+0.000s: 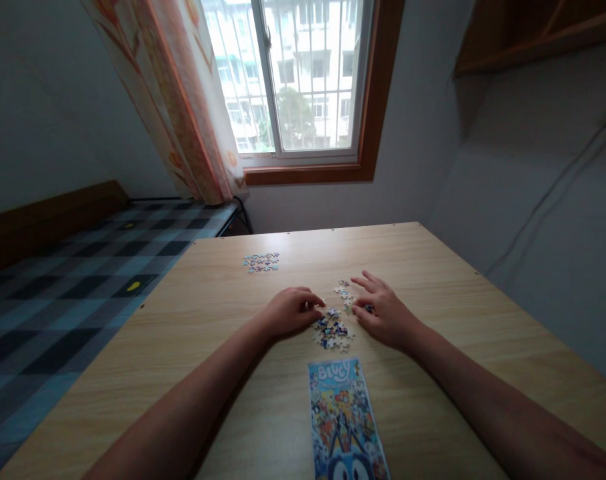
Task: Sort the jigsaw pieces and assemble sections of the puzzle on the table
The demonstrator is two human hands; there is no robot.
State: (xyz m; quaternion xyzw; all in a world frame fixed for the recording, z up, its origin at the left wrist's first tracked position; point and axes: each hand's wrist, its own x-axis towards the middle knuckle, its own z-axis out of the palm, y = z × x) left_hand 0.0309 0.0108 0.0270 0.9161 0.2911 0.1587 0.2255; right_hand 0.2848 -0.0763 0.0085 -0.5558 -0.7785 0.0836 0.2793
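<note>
My left hand (295, 311) rests at the left of a loose pile of jigsaw pieces (333, 330). Its fingers are curled but thumb and index tips stay apart, with no piece visible between them. On the pile's other side, my right hand (383, 313) has thumb and index pinched together at a pale puzzle piece (349, 309), while its other fingers stretch out. A dark blue piece shows through the gap behind that pinch. Pale pieces, back side up, form a short strip (343, 292) beyond the pile. Blue and white pieces make up most of the pile.
Rows of puzzle pieces (261, 263) lie at the far left of the wooden table (223, 313). Nearest me is a Bluey picture sheet (345, 420). A bed with a checked cover (83, 293) stands on the left, and a window (307, 87) is ahead.
</note>
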